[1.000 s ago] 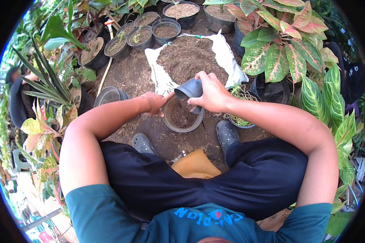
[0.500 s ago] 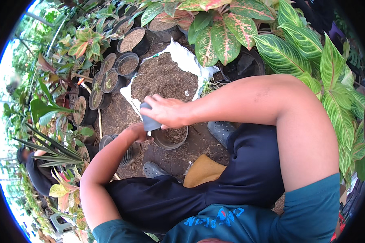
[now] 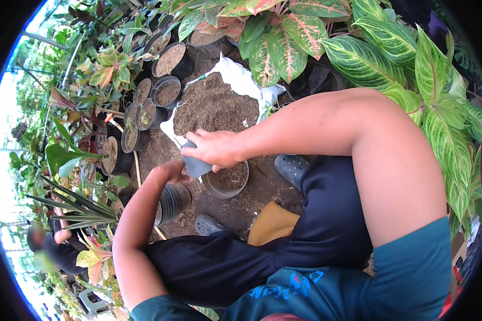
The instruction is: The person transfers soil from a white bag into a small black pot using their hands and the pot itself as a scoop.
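My right hand (image 3: 215, 148) is closed round a grey plastic scoop-like piece (image 3: 197, 165), tilted with its lower end at the left rim of a round pot. That dark pot (image 3: 241, 187) stands on the ground and holds some brown soil mix. Just left of the grey piece is my left hand (image 3: 170, 172); its fingertips are partly hidden and small, so what they grip does not show. Beyond my right hand, an opened white sack (image 3: 235, 75) lies spread with a heap of brown soil mix (image 3: 214, 104) on it.
Below my left hand stands a stack of dark pots (image 3: 174, 203). Several soil-filled pots (image 3: 168, 91) line the far left. Leafy plants (image 3: 289, 48) crowd the far side and right. My clog (image 3: 293, 170) and a tan piece (image 3: 273, 223) are near. Another person (image 3: 59, 246) is at left.
My left hand has drawn back slightly to the left, away from the pot's rim. My right hand and the grey piece have shifted a little left and down. The view has turned slightly.
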`<state>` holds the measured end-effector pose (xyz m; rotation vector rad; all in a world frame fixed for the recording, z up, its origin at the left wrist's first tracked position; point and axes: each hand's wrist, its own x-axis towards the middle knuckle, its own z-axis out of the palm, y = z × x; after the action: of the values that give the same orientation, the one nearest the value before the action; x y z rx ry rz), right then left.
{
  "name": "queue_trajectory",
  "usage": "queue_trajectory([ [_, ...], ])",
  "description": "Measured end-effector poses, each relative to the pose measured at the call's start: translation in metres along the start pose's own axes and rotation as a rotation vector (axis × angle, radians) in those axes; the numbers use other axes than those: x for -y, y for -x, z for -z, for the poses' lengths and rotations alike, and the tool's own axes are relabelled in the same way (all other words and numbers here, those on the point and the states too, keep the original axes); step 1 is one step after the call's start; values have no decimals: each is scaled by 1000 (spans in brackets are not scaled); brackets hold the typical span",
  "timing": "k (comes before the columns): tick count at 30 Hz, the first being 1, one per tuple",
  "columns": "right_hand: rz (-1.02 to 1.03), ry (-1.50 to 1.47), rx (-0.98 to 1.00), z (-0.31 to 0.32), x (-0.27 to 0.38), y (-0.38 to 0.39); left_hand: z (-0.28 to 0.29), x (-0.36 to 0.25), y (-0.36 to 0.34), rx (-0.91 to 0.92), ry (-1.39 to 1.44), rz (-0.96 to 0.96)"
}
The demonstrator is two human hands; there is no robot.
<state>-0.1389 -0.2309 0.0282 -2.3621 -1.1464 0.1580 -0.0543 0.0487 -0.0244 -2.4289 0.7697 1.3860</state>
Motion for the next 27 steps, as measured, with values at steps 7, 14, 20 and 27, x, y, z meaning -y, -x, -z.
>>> queue_trajectory([
  [7, -107, -46, 162, 4, -7, -3, 33, -12, 10, -141, -28, 46],
  [14, 46, 160, 224, 28, -17, -8, 47, -27, -5, -152, -71, 22],
  [20, 2, 233, 232, 43, -13, -12, 68, -28, 33, -141, -52, 46],
  [27, -417, -24, 293, 26, -13, -40, 63, -42, 56, -506, -131, 87],
])
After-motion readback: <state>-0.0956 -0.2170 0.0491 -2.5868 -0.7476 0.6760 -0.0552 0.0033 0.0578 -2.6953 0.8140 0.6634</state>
